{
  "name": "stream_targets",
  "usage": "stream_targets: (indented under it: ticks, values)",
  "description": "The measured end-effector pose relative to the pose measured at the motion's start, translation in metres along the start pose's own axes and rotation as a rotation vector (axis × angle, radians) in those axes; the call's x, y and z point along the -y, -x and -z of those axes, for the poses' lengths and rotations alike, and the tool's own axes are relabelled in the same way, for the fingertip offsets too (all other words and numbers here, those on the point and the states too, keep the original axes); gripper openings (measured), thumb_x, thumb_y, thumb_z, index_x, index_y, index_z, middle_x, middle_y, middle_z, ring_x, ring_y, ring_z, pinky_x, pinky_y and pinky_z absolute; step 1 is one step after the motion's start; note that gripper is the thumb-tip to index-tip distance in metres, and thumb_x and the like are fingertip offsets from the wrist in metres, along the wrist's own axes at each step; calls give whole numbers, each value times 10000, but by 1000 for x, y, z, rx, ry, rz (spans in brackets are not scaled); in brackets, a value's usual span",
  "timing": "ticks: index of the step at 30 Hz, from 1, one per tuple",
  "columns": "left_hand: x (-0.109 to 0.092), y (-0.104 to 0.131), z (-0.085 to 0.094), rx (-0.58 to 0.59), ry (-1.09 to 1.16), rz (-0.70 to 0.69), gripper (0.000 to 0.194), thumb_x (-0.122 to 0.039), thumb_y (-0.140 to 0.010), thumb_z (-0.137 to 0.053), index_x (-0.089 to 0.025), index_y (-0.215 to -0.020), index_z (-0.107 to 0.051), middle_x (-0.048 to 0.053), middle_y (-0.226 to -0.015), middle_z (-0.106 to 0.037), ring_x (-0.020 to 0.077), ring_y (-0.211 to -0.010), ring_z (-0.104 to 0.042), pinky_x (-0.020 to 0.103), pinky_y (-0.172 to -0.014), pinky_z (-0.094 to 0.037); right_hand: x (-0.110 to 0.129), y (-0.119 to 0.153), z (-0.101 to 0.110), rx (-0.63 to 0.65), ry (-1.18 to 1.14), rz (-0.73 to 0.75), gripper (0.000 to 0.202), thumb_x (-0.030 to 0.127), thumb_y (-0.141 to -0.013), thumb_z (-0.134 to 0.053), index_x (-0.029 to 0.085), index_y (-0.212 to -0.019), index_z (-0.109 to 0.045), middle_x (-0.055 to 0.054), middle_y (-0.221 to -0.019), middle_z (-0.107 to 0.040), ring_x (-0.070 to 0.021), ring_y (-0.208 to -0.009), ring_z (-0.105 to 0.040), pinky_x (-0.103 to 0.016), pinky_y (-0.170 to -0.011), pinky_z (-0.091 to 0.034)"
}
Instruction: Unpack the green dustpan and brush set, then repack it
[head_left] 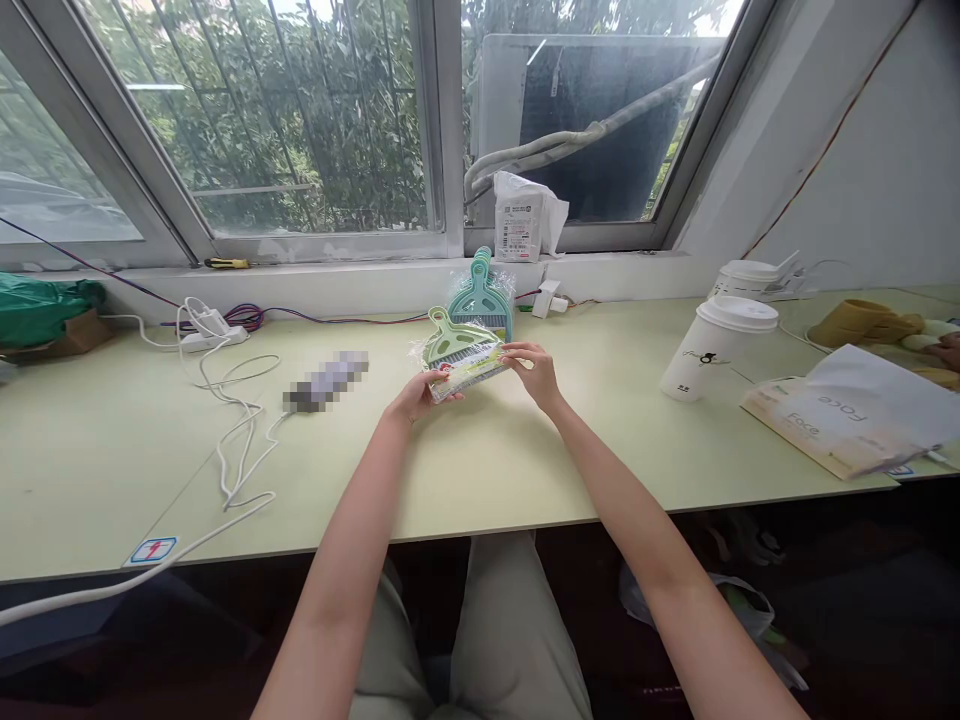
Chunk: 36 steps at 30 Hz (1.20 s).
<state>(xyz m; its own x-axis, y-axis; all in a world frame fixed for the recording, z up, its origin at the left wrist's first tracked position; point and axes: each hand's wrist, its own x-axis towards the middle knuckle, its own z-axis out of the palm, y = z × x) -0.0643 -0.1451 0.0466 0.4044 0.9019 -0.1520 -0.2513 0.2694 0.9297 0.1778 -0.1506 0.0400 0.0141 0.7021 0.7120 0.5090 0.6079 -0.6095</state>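
Note:
A small light-green dustpan and brush set point(463, 350) in clear plastic wrap is held tilted above the table, its handle pointing away from me. My left hand point(421, 394) grips its lower left corner, thumb on top beside a red mark on the label. At the right end of the label, my right hand point(535, 372) pinches the edge of the wrapper, the fingers bent. Just behind it, several teal dustpan sets point(481, 300), also wrapped, lean stacked against the wall under the window.
White cables point(244, 410) and a power strip point(214, 338) lie left, near a pixelated object point(327, 381). Paper cups point(712, 350) and a tissue pack point(847, 415) stand right. A white packet point(527, 222) sits on the sill. A green bag point(49, 308) is far left.

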Motion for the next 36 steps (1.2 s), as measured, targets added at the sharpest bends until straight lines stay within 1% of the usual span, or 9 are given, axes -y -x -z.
stream_targets:
  ticks: [4, 6, 10, 15, 18, 22, 25, 30, 36]
  values:
    - [2, 2, 1, 146, -94, 37, 361, -196, -748, -627, -76, -1087, -592, 139, -949, -692, 212, -678, -692, 275, -602, -564, -6, 4, -6, -35, -33, -120, 185, 411, -789, -637, 250, -742, -714, -55, -1088, -642, -240, -1085, -553, -429, -970, -413]
    - [2, 4, 1, 167, -129, 26, 407, -220, -745, -653, -87, -1123, -584, 135, -922, -692, 221, -680, -692, 305, -635, -568, -9, 5, -9, -50, -79, -200, 205, 418, -758, -662, 237, -842, -710, -76, -1177, -584, -238, -1106, -548, -401, -941, -447]
    - [0, 6, -1, 142, -168, 13, 531, -253, -730, -688, -117, -1217, -530, 132, -977, -681, 215, -662, -688, 316, -616, -565, -15, 6, -12, -13, -246, -422, 611, 411, -666, -740, 248, -1227, -561, -96, -1259, -556, -247, -1140, -545, -391, -929, -478]
    - [-1, 4, -9, -39, -180, -104, 892, -355, -710, -733, -270, -1442, -230, 126, -1186, -617, 156, -651, -673, 248, -540, -534, -15, 6, -11, 17, -454, -581, 616, 418, -640, -741, 241, -1204, -571, -61, -1120, -644, -236, -1052, -601, -399, -870, -543]
    - [1, 2, -11, -144, -197, -176, 1142, -292, -646, -793, -344, -1475, -9, 112, -1222, -597, 116, -641, -657, 199, -518, -493, -8, 6, -8, 2, -516, -560, 689, 452, -650, -722, 311, -1283, -490, -16, -1062, -644, -178, -858, -648, -359, -703, -603]
    - [2, 1, -8, -188, -231, -162, 1151, -274, -617, -811, -324, -1480, -51, 128, -1236, -580, 88, -598, -630, 177, -486, -447, -3, 7, -7, 102, -393, -451, 393, 524, -718, -643, 264, -1012, -666, -24, -1022, -642, -176, -868, -628, -305, -633, -590]
    - [2, 1, -5, -204, -246, -127, 1150, -271, -608, -810, -300, -1477, -57, 136, -1233, -579, 91, -589, -627, 178, -478, -439, -6, 9, -10, 155, -278, -419, 327, 534, -762, -603, 248, -880, -710, -43, -1050, -641, -209, -967, -606, -337, -719, -565]
    - [3, 2, -1, -182, -239, -78, 1218, -214, -594, -808, -322, -1481, 20, 124, -1215, -597, 101, -603, -643, 172, -489, -451, -12, 7, -11, 56, -69, -278, 277, 512, -757, -639, 245, -756, -709, -64, -1246, -544, -273, -1214, -462, -450, -993, -407]
    - [2, 8, 1, -103, -226, -62, 1236, -206, -610, -801, -374, -1480, 62, 129, -1310, -544, 111, -653, -671, 176, -531, -488, -11, 5, -14, 39, -26, -241, 321, 529, -789, -593, 228, -724, -681, -80, -1065, -574, -254, -1101, -503, -444, -994, -379]
